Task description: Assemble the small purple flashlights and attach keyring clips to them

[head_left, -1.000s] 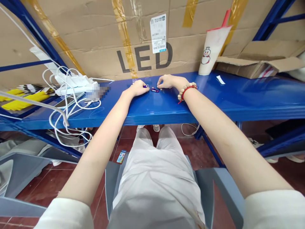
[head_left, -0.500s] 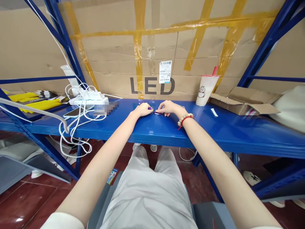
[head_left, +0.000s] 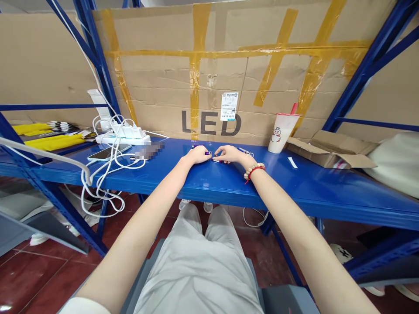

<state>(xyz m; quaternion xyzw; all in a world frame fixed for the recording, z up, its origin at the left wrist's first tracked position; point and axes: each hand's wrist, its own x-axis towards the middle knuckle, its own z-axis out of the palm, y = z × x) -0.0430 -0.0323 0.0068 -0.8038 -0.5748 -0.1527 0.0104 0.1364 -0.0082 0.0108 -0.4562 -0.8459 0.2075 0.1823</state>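
Observation:
Both my hands rest at the middle of a blue metal shelf. My left hand is curled, its fingertips pinching a small purple object. My right hand, with a bead and red-string bracelet at the wrist, has its fingers bent down onto a small purple and red piece lying on the shelf. The two hands nearly touch. A thin metal item lies just behind my right hand.
A taped cardboard box marked LED stands behind the shelf. A drink cup with a red straw and an open carton sit to the right. Left: a phone, white power strip with cables, yellow tools.
The camera has tilted upward, so the shelf and hands sit lower and farther in view. My hands stay together at the same spot on the shelf, holding the same small pieces.

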